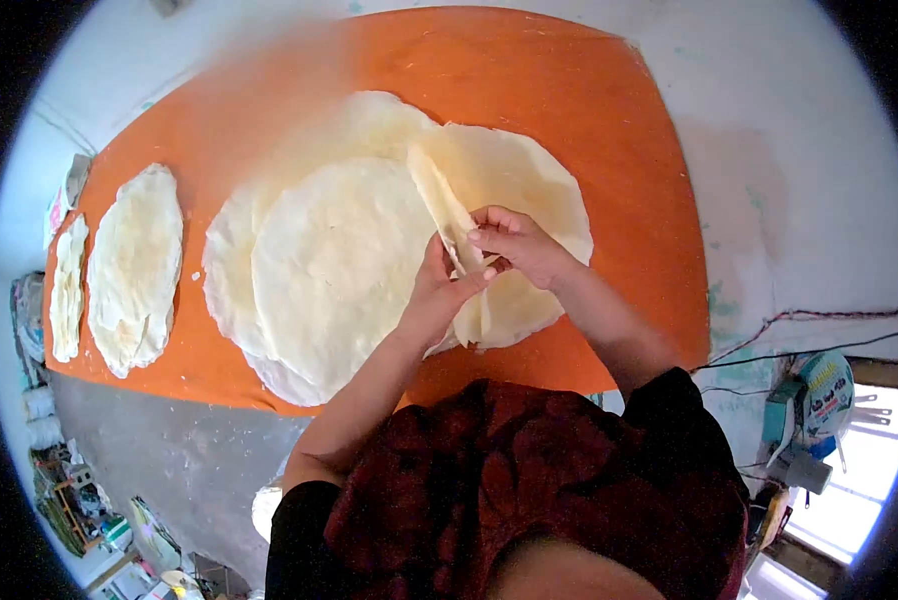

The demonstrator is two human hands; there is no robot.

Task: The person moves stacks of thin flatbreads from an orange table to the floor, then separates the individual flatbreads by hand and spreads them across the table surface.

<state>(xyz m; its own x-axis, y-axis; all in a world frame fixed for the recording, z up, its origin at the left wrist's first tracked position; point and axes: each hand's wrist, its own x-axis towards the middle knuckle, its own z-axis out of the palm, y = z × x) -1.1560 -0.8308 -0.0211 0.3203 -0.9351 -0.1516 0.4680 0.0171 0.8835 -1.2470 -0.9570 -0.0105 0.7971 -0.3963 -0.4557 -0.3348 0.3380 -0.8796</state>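
Note:
Several thin, pale round dough sheets (339,260) lie overlapping on an orange board (529,70). My left hand (437,295) and my right hand (514,245) meet over the right side of the pile. Both pinch the lifted edge of one dough sheet (439,200), which is peeled up and folded over between the fingers. Another dough round (529,180) lies flat under my right hand.
Two more flat dough pieces, one wide (137,265) and one narrow (67,290), lie at the board's left end. A white wall is behind the board. Cables (799,335) and a window are at the right. Grey floor and clutter show at lower left.

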